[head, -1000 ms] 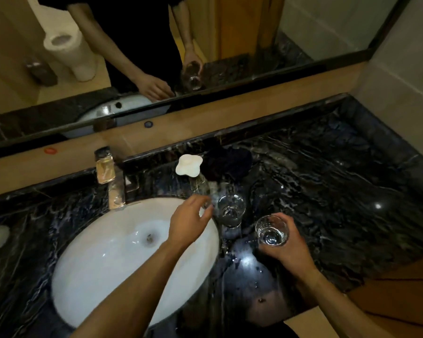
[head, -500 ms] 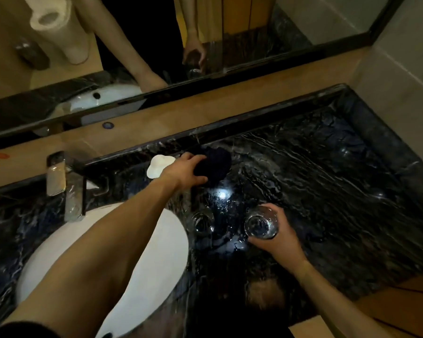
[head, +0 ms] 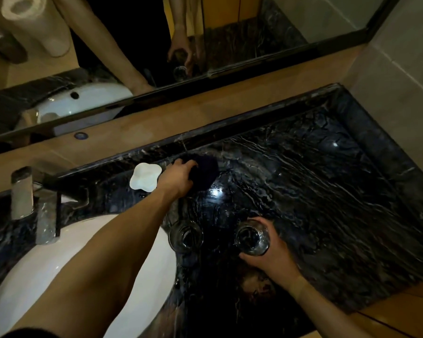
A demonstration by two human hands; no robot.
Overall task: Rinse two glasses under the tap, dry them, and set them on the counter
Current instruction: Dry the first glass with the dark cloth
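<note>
Two clear glasses are on the dark marble counter (head: 315,191). One glass (head: 186,236) stands alone just right of the white basin (head: 47,272). My right hand (head: 270,254) is wrapped around the other glass (head: 252,237), upright and low over the counter. At the back of the counter lies a dark cloth (head: 204,170), and my left hand (head: 178,178) has its fingers closed on the cloth's left edge. The chrome tap (head: 34,206) stands at the left behind the basin, with no water visible.
A white four-lobed soap dish (head: 144,178) sits just left of the cloth. A mirror (head: 230,32) runs along the wall above a wooden ledge. A tiled wall closes off the right side; the counter's front edge falls to a wood floor at the lower right.
My left hand went from above the basin to the back of the counter and closed on the dark cloth. My right hand kept hold of its glass.
</note>
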